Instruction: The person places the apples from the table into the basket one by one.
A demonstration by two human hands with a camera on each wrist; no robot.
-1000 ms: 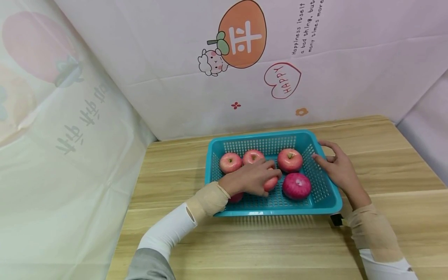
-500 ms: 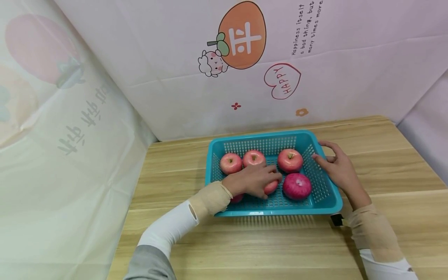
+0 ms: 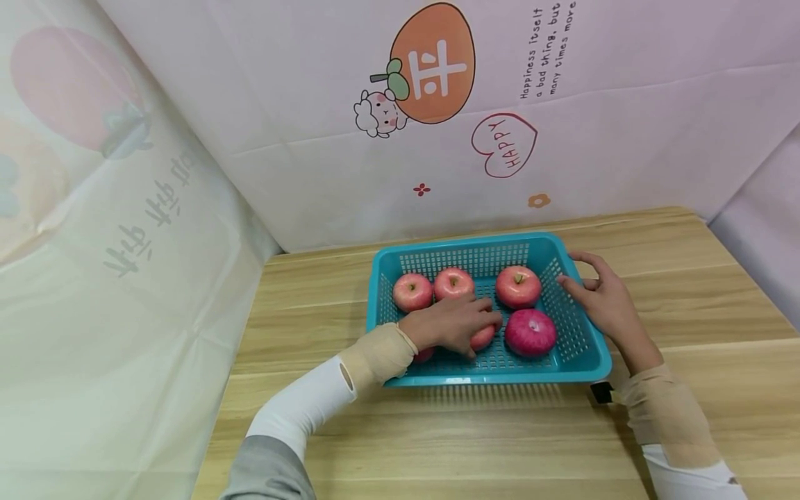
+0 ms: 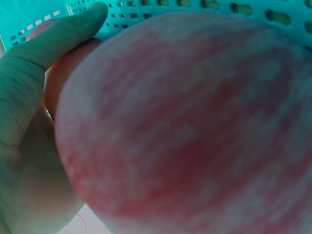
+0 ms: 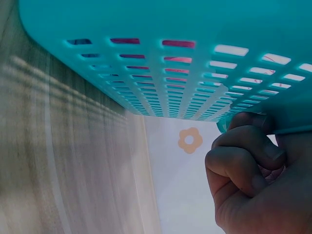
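In the head view a blue-green perforated plastic basket (image 3: 475, 380) stands on the table with several round fruits inside. My left hand (image 3: 453, 323) reaches into its middle and grips a red apple (image 3: 482, 339), which is mostly covered by the fingers. My right hand (image 3: 606, 302) holds the basket's right rim, thumb inside; its curled fingers (image 5: 239, 156) show in the right wrist view. Two apples (image 3: 412, 292) lie back left, another apple (image 3: 518, 286) back right, and a magenta round fruit (image 3: 530, 332) before it. A streaked reddish fruit (image 4: 190, 126) fills the left wrist view.
A dark red fruit (image 3: 423, 354) shows partly below my left wrist. The wood-grain table (image 3: 475, 444) ends at a printed white cloth (image 3: 312, 187) behind the basket. A small black object (image 3: 602, 392) sits beside my right wrist.
My left hand and the apple in it have shifted slightly toward the basket's near side. My right hand and the basket stay in place.
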